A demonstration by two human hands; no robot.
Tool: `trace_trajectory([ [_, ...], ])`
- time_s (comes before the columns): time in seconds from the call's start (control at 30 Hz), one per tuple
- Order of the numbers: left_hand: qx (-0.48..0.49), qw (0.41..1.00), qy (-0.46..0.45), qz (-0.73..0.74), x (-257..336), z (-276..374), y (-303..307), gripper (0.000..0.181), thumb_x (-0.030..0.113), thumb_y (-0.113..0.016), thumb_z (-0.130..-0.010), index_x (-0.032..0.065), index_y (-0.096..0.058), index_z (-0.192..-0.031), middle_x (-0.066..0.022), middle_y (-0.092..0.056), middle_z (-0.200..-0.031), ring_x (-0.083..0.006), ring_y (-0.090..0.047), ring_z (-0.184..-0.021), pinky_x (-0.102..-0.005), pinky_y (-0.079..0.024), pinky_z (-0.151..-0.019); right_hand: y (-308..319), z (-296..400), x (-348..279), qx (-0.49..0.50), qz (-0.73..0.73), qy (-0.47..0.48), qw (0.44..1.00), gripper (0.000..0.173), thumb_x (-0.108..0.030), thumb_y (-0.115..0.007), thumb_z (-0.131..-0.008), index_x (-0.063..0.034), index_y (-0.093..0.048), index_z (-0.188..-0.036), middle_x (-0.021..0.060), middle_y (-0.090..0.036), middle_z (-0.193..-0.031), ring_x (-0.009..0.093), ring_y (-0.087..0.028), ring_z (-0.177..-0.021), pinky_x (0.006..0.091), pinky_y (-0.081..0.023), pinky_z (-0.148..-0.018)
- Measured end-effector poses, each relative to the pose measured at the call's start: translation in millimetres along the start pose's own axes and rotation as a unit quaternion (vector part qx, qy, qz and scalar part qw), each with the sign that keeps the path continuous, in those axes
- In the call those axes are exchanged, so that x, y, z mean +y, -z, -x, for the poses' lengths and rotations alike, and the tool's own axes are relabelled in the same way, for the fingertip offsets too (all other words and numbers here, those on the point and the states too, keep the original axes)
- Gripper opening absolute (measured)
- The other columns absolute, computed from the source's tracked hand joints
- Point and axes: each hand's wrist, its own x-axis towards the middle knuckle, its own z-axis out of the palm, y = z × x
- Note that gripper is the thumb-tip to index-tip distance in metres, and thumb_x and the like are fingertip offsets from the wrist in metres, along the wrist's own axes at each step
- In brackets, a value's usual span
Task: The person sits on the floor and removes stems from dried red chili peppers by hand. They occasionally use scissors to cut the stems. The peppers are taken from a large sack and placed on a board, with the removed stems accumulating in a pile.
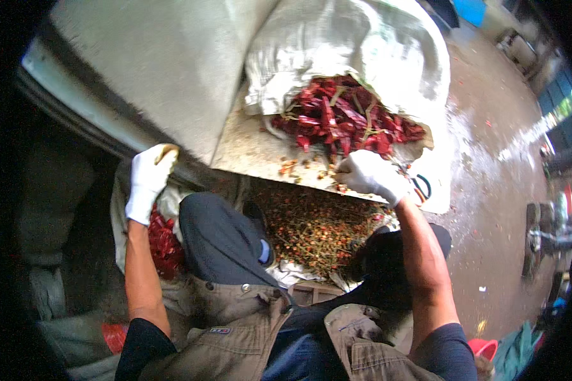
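Note:
Dried red chili peppers [329,114] spill from the mouth of a large whitish woven sack [314,52] onto a pale tabletop [233,143]. My right hand [369,174], in a white glove, is at the table's near edge, fingers curled by loose stem caps [291,166]; whether anything is in them is hidden. Beside that wrist lie scissors [422,188] with dark loop handles, partly covered. My left hand [151,178], also gloved, is curled above an open sack [119,224] holding red chili pieces [164,245]. I cannot tell whether it holds something.
Below the table edge, a heap of chili stems and caps [310,228] lies between my legs. A grey padded surface [157,62] adjoins the tabletop at left. Concrete floor [481,190] stretches to the right, with a dark metal object [536,238] on it.

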Motion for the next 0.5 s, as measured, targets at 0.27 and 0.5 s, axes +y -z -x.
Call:
trace_trajectory([
  [0.27,-0.058,0.933,-0.355,0.002,173.4,-86.0,-195.0,0.024,0.015,-0.065,-0.097,0.0097,-0.074,-0.119,-0.0106,-0.074,-0.113,-0.0300,-0.073,-0.098,-0.0401,-0.058,-0.086,11.4,11.3,2.0,-0.002,0.024,-0.028,0.999,0.034,-0.040,-0.064,-0.095,-0.0094,-0.078,-0.100,0.0212,-0.074,-0.090,0.040,-0.073,-0.086,0.0502,-0.057,-0.080],
  [0.5,-0.042,0.829,-0.484,-0.276,202.9,-108.5,-268.0,0.020,0.010,-0.064,-0.087,0.0155,-0.072,-0.105,-0.0053,-0.066,-0.104,-0.0267,-0.065,-0.098,-0.0412,-0.054,-0.083,21.3,23.6,10.7,0.013,0.004,-0.021,1.000,0.030,-0.032,-0.064,-0.093,-0.0062,-0.077,-0.101,0.0225,-0.074,-0.091,0.042,-0.073,-0.087,0.0509,-0.058,-0.080],
])
